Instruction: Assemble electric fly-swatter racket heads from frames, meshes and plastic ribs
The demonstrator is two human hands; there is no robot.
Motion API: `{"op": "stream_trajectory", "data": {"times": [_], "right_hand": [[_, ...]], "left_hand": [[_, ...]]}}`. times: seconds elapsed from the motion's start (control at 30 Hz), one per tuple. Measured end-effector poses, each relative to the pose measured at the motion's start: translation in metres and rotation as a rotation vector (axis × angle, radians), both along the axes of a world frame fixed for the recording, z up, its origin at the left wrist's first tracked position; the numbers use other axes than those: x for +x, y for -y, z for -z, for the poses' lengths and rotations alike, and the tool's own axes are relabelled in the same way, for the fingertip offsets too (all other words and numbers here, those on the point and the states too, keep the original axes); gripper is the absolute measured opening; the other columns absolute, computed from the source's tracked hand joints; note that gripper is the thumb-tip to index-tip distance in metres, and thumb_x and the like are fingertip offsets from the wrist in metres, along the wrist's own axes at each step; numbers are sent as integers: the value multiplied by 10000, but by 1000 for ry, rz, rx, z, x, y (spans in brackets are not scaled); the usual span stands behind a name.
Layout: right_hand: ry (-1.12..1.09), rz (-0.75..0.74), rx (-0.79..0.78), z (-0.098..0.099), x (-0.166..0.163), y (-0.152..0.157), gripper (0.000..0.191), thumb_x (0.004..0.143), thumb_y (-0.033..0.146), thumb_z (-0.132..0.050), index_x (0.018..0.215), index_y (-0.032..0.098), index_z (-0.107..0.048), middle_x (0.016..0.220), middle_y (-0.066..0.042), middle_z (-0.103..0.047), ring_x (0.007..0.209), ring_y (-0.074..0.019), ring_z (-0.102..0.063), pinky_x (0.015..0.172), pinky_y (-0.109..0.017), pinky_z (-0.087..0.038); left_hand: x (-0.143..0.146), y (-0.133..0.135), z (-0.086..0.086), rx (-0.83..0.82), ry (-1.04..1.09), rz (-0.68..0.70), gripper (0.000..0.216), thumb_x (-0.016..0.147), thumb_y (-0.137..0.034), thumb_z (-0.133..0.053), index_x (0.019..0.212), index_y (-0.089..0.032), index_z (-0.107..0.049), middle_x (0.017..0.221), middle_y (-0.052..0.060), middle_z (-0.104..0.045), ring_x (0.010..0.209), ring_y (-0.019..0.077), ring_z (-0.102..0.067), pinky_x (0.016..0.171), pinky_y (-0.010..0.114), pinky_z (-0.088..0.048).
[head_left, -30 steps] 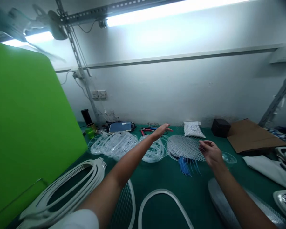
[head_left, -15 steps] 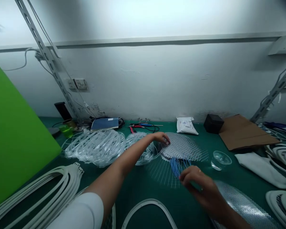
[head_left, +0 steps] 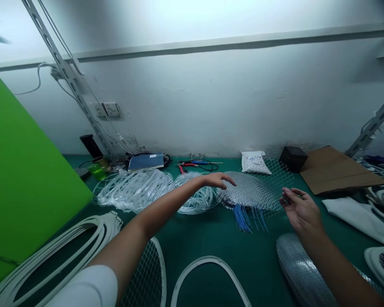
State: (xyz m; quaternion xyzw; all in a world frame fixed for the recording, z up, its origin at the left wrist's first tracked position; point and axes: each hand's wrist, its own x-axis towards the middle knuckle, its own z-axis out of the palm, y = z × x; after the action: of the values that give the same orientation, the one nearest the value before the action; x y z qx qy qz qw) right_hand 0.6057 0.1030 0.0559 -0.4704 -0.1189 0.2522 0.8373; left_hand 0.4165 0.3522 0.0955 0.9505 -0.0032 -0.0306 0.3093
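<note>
My left hand (head_left: 218, 181) reaches over the left edge of a pile of clear plastic mesh sheets (head_left: 243, 187), fingers stretched out and holding nothing. Blue strands (head_left: 242, 218) stick out from under the front of the pile. To the right of the pile is my right hand (head_left: 302, 209), raised with its thumb and fingertips drawn together. What they hold, if anything, I cannot make out. One mesh sheet (head_left: 280, 172) lies at the back right, reaching past a white packet (head_left: 255, 163). The clear cup is not visible now.
Coils of clear tubing (head_left: 141, 187) lie left of the mesh. White curved frames (head_left: 92, 238) are stacked at the left; another frame (head_left: 211, 259) lies in front. A shiny mesh roll (head_left: 294, 260) sits under my right forearm. Behind are red-handled pliers (head_left: 188, 165), a black box (head_left: 293, 158) and cardboard (head_left: 339, 170).
My right hand has moved right and away from the blue strands, turning palm up. The loose mesh in front of the pile is gone from there; mesh now shows at back right. My left fingers have straightened.
</note>
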Motion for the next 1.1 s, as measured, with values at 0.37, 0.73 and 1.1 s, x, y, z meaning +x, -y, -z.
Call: {"op": "stream_trajectory", "data": {"times": [0.37, 0.73, 1.1], "right_hand": [[-154, 41, 16, -2, 21, -1, 243, 649, 24, -720, 748, 198, -582, 818, 0, -648, 702, -103, -620, 579, -209, -527], [-175, 64, 60, -5, 24, -10, 272, 613, 3, -701, 737, 194, -551, 772, 6, -629, 656, -88, -593, 562, -184, -527], [-54, 214, 62, -19, 3, -11, 319, 581, 88, -781, 786, 206, -566, 803, 2, -616, 704, -117, -610, 553, -210, -546]], "left_hand": [[11, 24, 22, 101, 209, -48, 271, 826, -244, -764, 1086, -189, -709, 1164, 82, -669, 1186, 270, -563, 1051, 434, -384], [13, 21, 27, 87, 327, -116, 235, 960, -349, -617, 1094, -157, -647, 1166, 80, -642, 1067, 223, -623, 945, 451, -507], [11, 26, 39, 119, 439, -236, 261, 971, -345, -598, 1170, -176, -619, 1224, 90, -611, 1060, 221, -619, 923, 438, -524]]}}
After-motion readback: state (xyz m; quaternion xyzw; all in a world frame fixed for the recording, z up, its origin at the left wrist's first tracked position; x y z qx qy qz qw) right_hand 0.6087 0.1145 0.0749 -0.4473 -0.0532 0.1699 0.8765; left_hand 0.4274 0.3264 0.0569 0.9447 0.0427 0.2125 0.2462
